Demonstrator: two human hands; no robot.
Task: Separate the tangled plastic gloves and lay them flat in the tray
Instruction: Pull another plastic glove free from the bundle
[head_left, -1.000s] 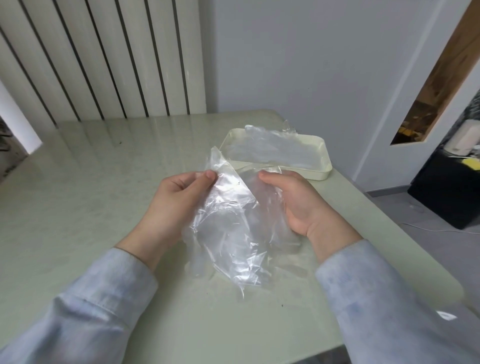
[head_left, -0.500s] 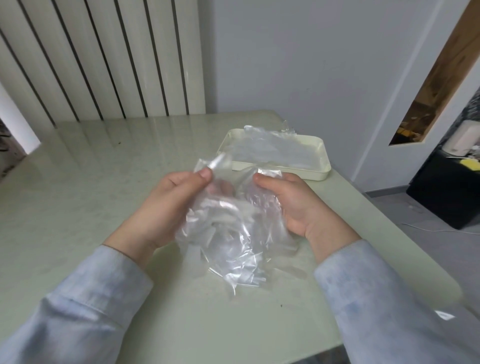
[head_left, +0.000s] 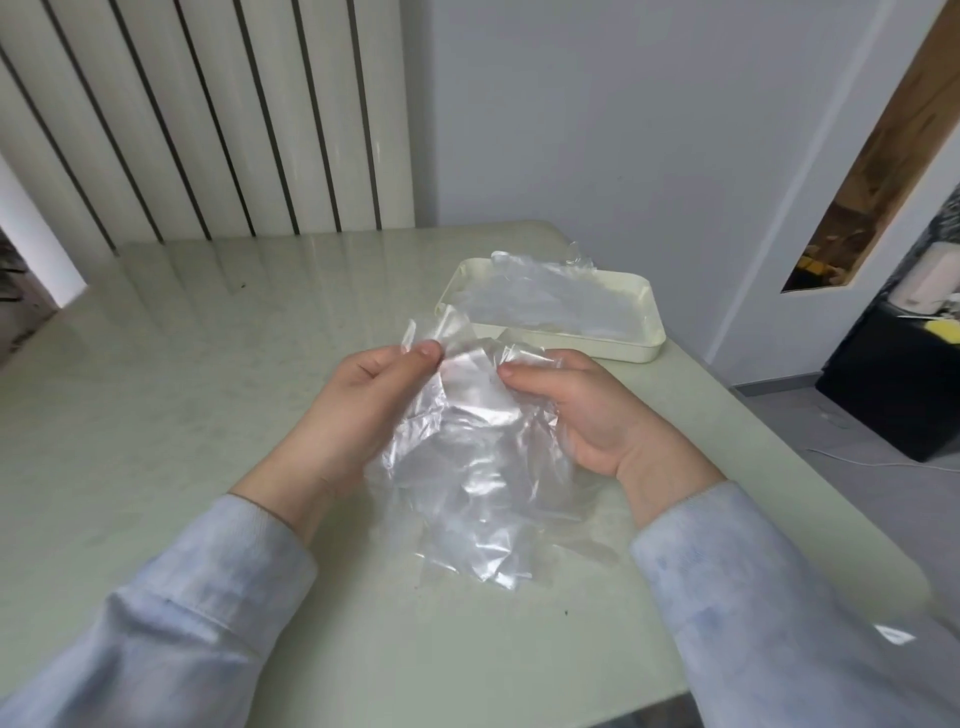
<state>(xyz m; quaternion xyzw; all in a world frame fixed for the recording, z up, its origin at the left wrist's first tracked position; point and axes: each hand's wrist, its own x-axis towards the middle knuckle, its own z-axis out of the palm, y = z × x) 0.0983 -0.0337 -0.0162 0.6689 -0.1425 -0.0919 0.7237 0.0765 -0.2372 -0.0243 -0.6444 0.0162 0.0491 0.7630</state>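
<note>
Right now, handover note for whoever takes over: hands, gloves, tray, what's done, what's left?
Left hand: pinches the top edge of the tangled clump of clear thin plastic gloves.
Right hand: grips the same clump's other side.
Clump hangs between the hands over the pale green table, on the near side of the cream rectangular plastic tray.
Done: clear plastic film already lies in the tray; count cannot be told.
Left: pull the clump apart, lay each glove flat in the tray.
</note>
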